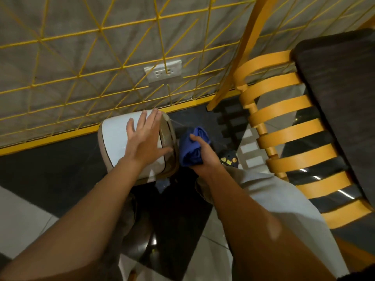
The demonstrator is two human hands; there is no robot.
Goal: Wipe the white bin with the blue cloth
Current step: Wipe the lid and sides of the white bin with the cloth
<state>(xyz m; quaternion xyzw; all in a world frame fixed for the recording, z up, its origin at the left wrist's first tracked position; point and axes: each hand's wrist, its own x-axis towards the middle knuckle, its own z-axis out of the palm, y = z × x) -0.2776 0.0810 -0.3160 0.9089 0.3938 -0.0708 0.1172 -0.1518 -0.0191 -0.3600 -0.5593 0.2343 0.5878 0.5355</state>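
Note:
The white bin lies tipped on its side on the dark floor, its open mouth facing right. My left hand rests flat on the bin's upper side with fingers spread and straight. Just right of the bin's mouth, my right hand grips the bunched blue cloth. The cloth sits close to the bin's rim; I cannot tell whether it touches it.
A grey wall with a yellow wire grid and a socket stands right behind the bin. An orange slatted chair and a dark table top are at the right. My knee in light trousers is below the cloth.

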